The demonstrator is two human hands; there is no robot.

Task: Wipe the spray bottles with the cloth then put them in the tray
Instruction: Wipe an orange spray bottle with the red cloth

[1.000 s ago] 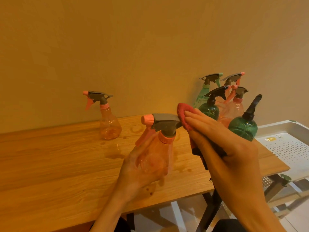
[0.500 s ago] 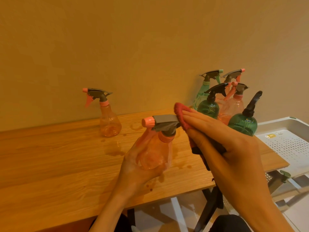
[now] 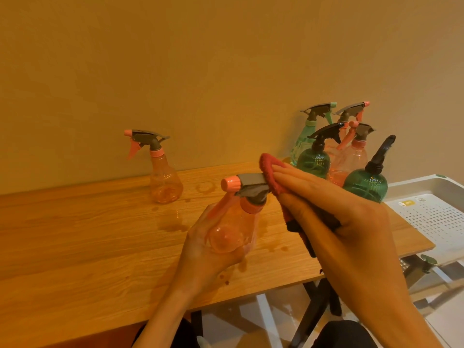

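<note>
A: Start at the fingers. What are they doing?

B: The right hand (image 3: 351, 222) has its fingers (image 3: 296, 175) straight and together, pressing the red cloth (image 3: 270, 172) flat against the back of the grey trigger head (image 3: 251, 182). The rest of the cloth is bunched under the palm, probably so a dry fold stays ready.

A: And the other hand?

B: The left hand (image 3: 213, 249) cups the orange spray bottle (image 3: 233, 227) from below, fingers curled round its round belly. It tilts the bottle with the nozzle pointing left, which seems meant to offer the head's rear face to the cloth.

A: So the bottle is off the table?

B: Yes, held above the wooden table (image 3: 88, 234), near its front edge. Wet marks (image 3: 173, 222) show on the wood beneath it.

A: What waits further out?

B: 1 more orange bottle (image 3: 164, 179) stands alone by the wall on the left. A cluster of 5 bottles (image 3: 334, 151), green and orange, stands at the far right corner, close to the white perforated tray (image 3: 437, 217) beside the table. No bottle shows in the visible part of the tray, so the task looks early.
</note>
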